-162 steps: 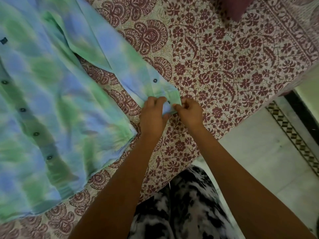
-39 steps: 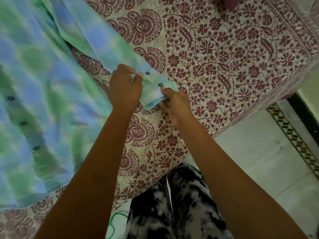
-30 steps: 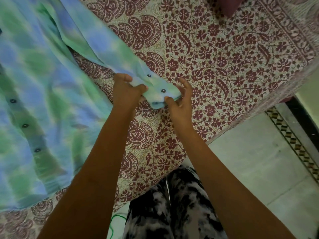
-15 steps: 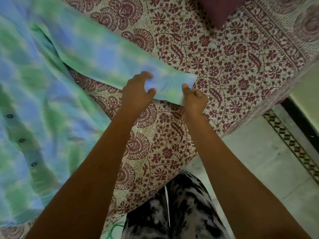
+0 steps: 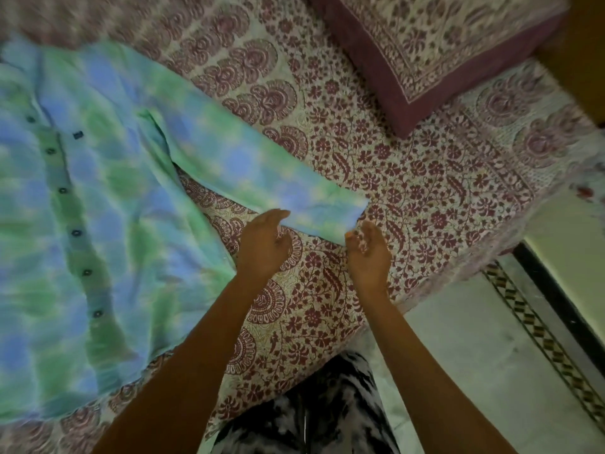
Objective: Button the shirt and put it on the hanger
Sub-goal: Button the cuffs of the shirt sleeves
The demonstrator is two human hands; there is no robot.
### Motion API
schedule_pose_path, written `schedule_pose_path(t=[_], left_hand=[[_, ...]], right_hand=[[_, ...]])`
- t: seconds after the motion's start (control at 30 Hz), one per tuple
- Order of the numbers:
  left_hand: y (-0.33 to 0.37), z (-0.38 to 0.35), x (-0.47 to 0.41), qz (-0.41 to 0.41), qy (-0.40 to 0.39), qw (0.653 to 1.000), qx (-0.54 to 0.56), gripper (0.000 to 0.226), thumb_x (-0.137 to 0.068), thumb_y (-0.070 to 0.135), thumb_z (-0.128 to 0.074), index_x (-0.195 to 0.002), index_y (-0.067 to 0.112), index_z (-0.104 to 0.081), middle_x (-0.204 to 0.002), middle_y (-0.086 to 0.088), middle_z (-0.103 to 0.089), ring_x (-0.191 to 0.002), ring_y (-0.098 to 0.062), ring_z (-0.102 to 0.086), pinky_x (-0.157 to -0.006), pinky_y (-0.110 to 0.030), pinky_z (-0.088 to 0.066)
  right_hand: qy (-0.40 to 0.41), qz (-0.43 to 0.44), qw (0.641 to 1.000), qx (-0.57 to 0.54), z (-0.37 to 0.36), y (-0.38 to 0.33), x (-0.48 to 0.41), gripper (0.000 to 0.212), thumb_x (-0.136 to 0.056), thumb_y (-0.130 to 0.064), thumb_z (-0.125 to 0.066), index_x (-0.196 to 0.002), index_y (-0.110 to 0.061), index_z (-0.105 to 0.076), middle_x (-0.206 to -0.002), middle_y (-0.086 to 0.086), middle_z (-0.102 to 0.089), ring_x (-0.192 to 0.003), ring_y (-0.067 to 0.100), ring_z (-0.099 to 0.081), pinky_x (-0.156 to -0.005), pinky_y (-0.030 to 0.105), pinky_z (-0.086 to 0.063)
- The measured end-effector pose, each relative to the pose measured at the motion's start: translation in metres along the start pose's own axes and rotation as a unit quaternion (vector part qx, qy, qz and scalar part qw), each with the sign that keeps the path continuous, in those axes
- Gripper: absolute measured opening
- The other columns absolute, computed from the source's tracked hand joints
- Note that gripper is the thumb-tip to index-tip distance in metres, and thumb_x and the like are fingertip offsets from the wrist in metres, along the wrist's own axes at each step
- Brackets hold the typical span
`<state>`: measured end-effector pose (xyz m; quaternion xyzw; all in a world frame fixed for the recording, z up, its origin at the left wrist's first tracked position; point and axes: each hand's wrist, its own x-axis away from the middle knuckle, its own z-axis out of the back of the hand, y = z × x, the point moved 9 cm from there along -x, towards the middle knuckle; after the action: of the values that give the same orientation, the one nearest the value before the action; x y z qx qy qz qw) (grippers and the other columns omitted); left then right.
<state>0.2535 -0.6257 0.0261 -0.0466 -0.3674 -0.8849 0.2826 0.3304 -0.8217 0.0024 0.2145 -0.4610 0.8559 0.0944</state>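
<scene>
A blue-and-green tie-dye shirt (image 5: 98,224) lies flat on the bed, its front placket closed with a row of dark buttons. Its right sleeve (image 5: 262,178) stretches out flat toward the bed's edge, cuff end near both hands. My left hand (image 5: 263,247) hovers at the sleeve's near edge, fingers curled loosely and apart, holding nothing. My right hand (image 5: 368,250) sits just below the cuff corner, fingers bent, also holding nothing. No hanger is in view.
The bed is covered by a maroon floral bedsheet (image 5: 409,178). A maroon-bordered pillow (image 5: 425,54) lies at the back right. The bed's edge runs diagonally by my legs, with pale tiled floor (image 5: 474,355) and a patterned border strip to the right.
The sleeve cuff was turned over and laid flat with its buttons now underneath. Both hands have let go of it and drawn back slightly. The view has tilted up, showing the pillow.
</scene>
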Motion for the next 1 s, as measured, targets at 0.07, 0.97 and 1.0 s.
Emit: schedule_pose_path(t=[0.07, 0.97, 1.0], left_hand=[[0.018, 0.021, 0.018, 0.007, 0.015, 0.999, 0.031, 0.047, -0.080, 0.024, -0.051, -0.123, 0.008, -0.057, -0.126, -0.013, -0.059, -0.107, -0.027, -0.058, -0.096, -0.024, -0.030], [0.020, 0.233, 0.285, 0.143, 0.290, 0.942, -0.096, 0.062, -0.085, 0.042, -0.036, -0.142, 0.018, -0.033, -0.150, -0.004, -0.034, -0.141, -0.022, -0.027, -0.114, -0.040, -0.020], [0.013, 0.240, 0.292, 0.146, 0.299, 0.938, -0.093, 0.061, -0.085, 0.041, -0.036, -0.141, 0.018, -0.034, -0.149, -0.004, -0.034, -0.140, -0.022, -0.028, -0.114, -0.039, -0.020]], right_hand=[[-0.021, 0.083, 0.995, 0.049, 0.006, -0.023, 0.024, 0.045, -0.090, -0.017, -0.056, -0.131, -0.001, -0.047, -0.133, 0.017, -0.053, -0.121, 0.028, -0.051, -0.099, 0.030, -0.038], [-0.218, 0.482, 0.825, 0.200, -0.023, -0.207, 0.291, 0.068, -0.083, -0.046, -0.032, -0.139, -0.010, -0.038, -0.141, 0.013, -0.045, -0.130, 0.030, -0.043, -0.106, 0.045, -0.036], [-0.221, 0.488, 0.819, 0.207, -0.031, -0.208, 0.299, 0.069, -0.082, -0.048, -0.031, -0.140, -0.011, -0.037, -0.142, 0.012, -0.045, -0.130, 0.029, -0.044, -0.106, 0.046, -0.038]])
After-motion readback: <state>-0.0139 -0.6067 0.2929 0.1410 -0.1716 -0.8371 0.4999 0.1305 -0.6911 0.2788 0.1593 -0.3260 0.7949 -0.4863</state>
